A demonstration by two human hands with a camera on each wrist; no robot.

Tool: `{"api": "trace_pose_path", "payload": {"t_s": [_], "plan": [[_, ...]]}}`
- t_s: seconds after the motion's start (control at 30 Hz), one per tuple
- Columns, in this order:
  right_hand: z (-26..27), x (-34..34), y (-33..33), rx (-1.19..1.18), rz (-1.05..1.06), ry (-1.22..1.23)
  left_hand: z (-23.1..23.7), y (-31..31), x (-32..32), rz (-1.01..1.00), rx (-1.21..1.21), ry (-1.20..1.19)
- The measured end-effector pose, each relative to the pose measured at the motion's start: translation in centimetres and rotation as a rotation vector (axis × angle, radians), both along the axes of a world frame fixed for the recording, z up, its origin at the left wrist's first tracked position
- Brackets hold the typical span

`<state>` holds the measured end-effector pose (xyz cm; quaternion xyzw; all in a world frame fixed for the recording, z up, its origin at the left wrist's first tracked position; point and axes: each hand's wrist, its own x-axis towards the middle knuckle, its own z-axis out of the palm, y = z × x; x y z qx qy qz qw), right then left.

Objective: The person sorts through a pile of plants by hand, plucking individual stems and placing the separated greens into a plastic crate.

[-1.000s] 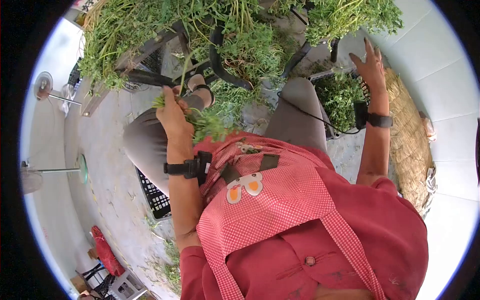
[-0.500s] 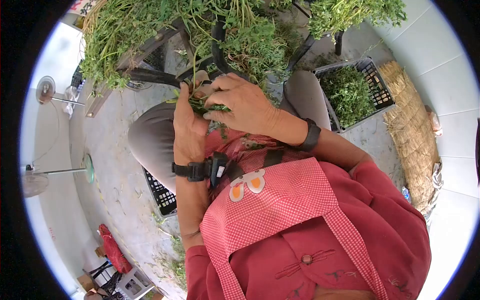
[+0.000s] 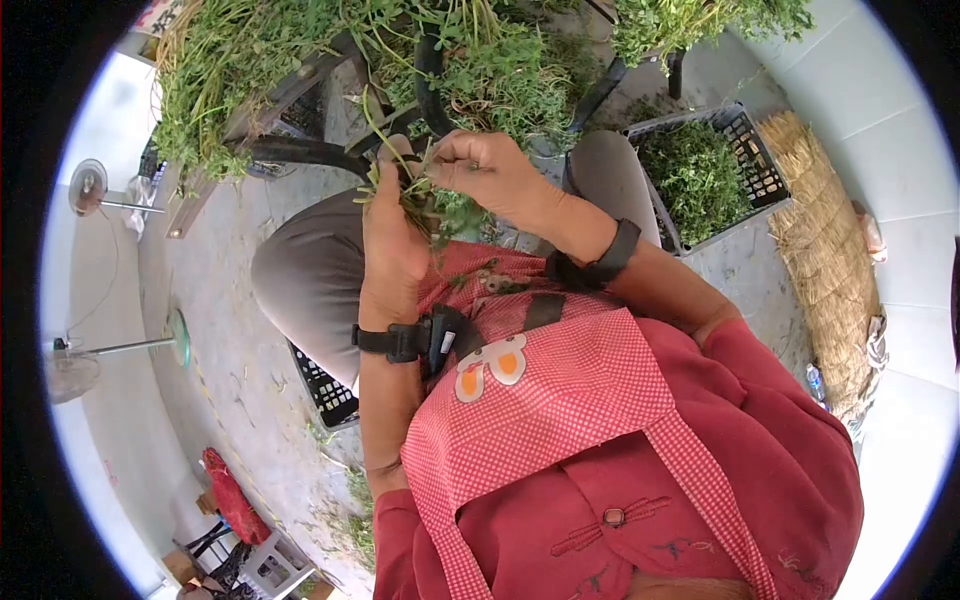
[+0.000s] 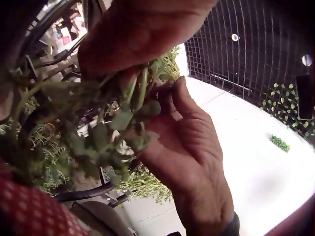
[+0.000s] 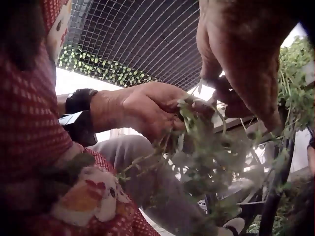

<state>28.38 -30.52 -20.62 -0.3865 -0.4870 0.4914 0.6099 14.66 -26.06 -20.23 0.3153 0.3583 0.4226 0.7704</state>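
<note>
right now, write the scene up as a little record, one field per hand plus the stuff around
left hand: grips a bunch of greens
right hand: curled close to the bunch; whether it pinches anything is unclear
black crate: beside the right knee, holds loose greens
straw roll: between the crate and the white wall

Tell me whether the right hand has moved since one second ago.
Yes: the right hand went left, away from the black plastic crate, to the left hand.
</note>
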Motion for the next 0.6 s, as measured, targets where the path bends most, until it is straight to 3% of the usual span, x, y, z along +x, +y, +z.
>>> {"api": "trace_pose_path", "payload": {"t_s": [0.17,0.33,0.4,0.47,0.53,0.57,0.6], "plan": [[0.4,0.5,-0.4,-0.002,-0.061,-0.010,0.3,-0.1,0.0,-0.056,0.007,0.059],[1.5,1.9,-0.5,0.076,-0.195,0.076,-0.8,0.6,-0.8,-0.004,-0.200,-0.151],[2.9,3.1,-1.3,-0.066,0.130,0.420,-0.6,0.5,-0.9,-0.024,-0.178,-0.138],[2.7,2.5,-1.7,-0.131,0.121,0.411,-0.4,0.4,-0.8,-0.045,-0.152,-0.127],[1.9,1.8,-1.9,-0.246,0.153,-0.045,-0.3,0.6,-0.4,-0.035,-0.154,-0.141],[0.4,0.8,-1.2,0.008,-0.023,-0.357,-0.3,0.5,-0.2,-0.036,-0.154,-0.139],[0.3,0.1,-1.0,0.007,-0.025,-0.355,-0.1,0.3,0.0,-0.006,-0.182,-0.149]]}}
